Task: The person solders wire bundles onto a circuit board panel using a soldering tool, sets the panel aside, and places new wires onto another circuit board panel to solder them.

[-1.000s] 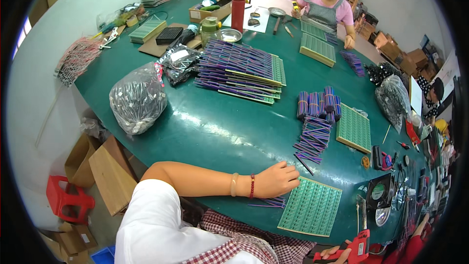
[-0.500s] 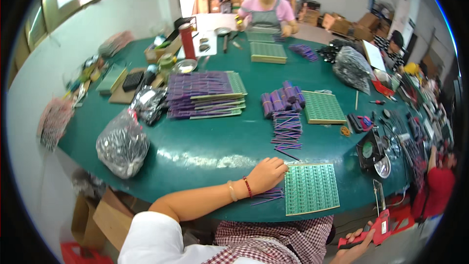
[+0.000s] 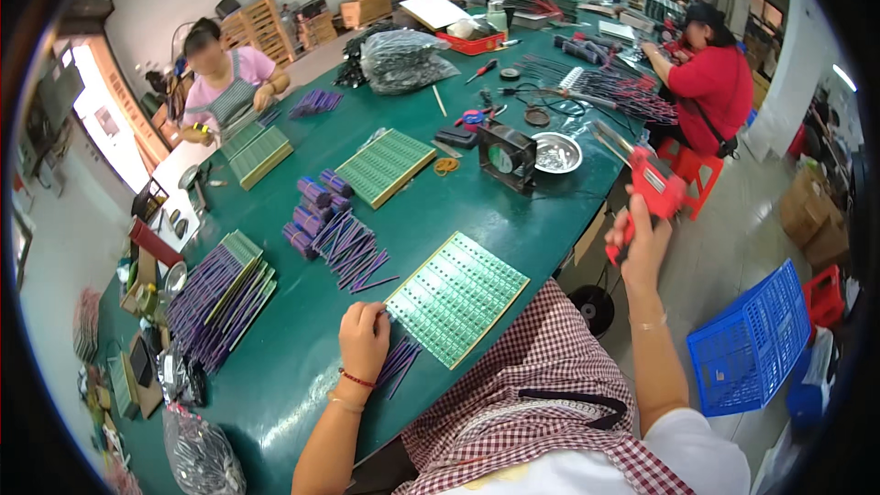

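Observation:
My left hand rests on the green table, fingers curled on the near corner of a green circuit panel, with a few purple strips under it. My right hand is raised off the table's right edge and grips a red tool with a metal tip pointing up and left. A loose heap of purple strips lies just beyond the panel.
Stacks of green panels, purple bundles, a black fan and a metal bowl fill the table. A person in pink and one in red work nearby. A blue crate stands on the floor.
The view has swung to the right along the table. My right hand has come up into view holding the red tool. My left hand stays at the panel's corner.

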Action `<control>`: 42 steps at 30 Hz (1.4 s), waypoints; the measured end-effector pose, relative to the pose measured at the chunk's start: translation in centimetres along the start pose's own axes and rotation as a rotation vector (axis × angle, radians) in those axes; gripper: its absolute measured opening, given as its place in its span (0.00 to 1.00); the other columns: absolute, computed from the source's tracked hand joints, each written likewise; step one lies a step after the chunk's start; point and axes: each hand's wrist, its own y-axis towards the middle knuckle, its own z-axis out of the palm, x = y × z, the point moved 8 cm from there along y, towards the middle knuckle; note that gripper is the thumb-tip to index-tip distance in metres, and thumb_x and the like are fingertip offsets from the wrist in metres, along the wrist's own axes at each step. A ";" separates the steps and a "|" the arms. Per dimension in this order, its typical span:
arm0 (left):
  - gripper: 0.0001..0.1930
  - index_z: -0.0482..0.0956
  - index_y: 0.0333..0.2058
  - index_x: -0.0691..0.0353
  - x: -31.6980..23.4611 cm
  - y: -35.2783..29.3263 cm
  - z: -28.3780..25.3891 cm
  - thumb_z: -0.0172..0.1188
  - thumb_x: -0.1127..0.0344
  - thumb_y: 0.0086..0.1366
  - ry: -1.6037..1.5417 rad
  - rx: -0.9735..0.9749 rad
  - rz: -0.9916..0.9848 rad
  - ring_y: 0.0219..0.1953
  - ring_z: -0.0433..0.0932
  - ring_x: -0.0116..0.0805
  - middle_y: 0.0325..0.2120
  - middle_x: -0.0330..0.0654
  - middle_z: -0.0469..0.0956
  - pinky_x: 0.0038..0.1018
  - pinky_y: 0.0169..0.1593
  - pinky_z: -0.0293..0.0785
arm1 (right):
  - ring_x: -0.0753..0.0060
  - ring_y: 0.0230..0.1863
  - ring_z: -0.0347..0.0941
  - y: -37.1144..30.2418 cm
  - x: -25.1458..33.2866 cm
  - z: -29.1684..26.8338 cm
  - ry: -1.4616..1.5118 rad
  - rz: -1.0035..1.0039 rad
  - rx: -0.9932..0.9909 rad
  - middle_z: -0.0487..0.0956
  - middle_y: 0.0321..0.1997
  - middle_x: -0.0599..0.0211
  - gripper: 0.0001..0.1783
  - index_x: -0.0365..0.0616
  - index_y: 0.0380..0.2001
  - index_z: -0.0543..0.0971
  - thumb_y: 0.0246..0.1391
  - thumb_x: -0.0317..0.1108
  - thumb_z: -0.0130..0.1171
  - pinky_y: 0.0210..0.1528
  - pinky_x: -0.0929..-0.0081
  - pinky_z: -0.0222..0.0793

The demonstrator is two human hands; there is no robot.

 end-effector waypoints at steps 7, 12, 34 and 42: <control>0.08 0.76 0.32 0.61 0.0 0.0 -0.1 0.60 0.78 0.53 0.060 -0.028 0.026 0.30 0.72 0.42 0.26 0.42 0.73 0.34 0.35 0.67 | 0.81 0.10 0.65 6.6 -8.1 0.2 -0.377 0.119 0.002 0.71 0.15 0.72 0.18 0.39 0.28 0.74 0.56 0.45 0.61 0.14 0.80 0.62; 0.08 0.76 0.32 0.63 0.0 0.2 0.2 0.60 0.78 0.52 0.070 -0.031 0.034 0.32 0.72 0.46 0.28 0.44 0.73 0.36 0.38 0.68 | 0.81 0.10 0.65 6.3 -9.6 -1.6 -0.463 0.142 -0.068 0.72 0.14 0.72 0.18 0.40 0.26 0.76 0.54 0.45 0.62 0.14 0.79 0.63; 0.37 0.54 0.64 0.69 15.8 -6.2 -28.5 0.60 0.62 0.60 1.143 -0.618 -0.798 0.54 0.68 0.52 0.52 0.55 0.70 0.41 0.56 0.66 | 0.87 0.11 0.57 -3.3 -6.4 -4.9 -0.058 0.148 -0.316 0.65 0.16 0.78 0.13 0.41 0.40 0.74 0.60 0.40 0.56 0.10 0.86 0.52; 0.11 0.78 0.40 0.70 17.9 -4.6 -24.4 0.55 0.69 0.63 0.663 -0.382 -0.461 0.40 0.74 0.58 0.37 0.58 0.75 0.44 0.44 0.69 | 0.83 0.12 0.59 -3.3 -5.8 -5.3 0.172 0.155 -0.480 0.68 0.18 0.73 0.13 0.43 0.39 0.74 0.57 0.40 0.60 0.12 0.83 0.56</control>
